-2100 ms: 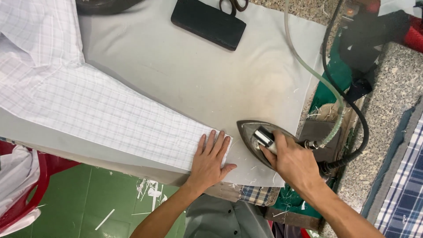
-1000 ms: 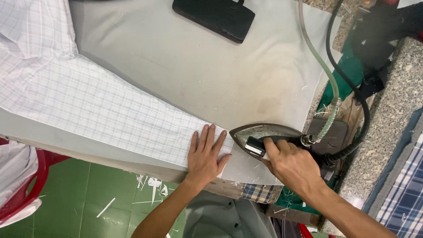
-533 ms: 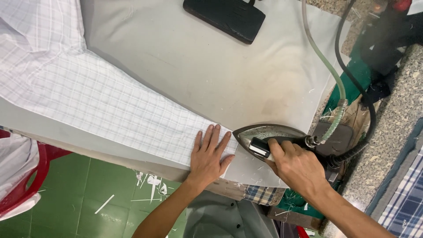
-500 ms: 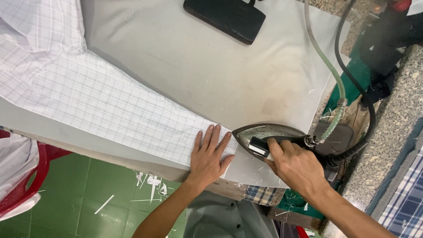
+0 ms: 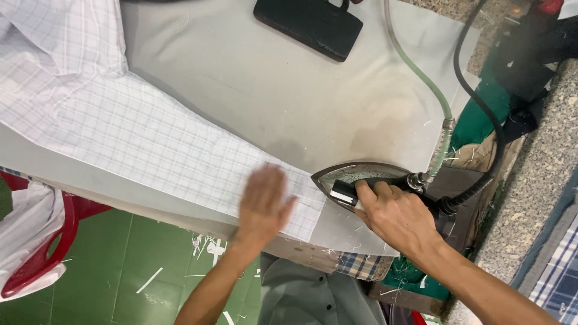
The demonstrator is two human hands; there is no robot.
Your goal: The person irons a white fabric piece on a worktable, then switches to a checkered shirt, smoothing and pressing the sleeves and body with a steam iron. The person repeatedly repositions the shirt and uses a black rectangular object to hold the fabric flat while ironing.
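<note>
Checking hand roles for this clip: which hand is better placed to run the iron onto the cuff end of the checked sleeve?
Right. The right hand already grips the iron, whose tip sits at the end of the sleeve. The left hand is blurred over the sleeve, holding nothing, so it likely suits smoothing the cloth.

Beyond the iron (image 5: 361, 180) lies bare grey pad (image 5: 271, 96). A black block (image 5: 308, 27) bounds it far off. Hose (image 5: 421, 78) and cable (image 5: 481, 114) crowd the iron's right.
</note>
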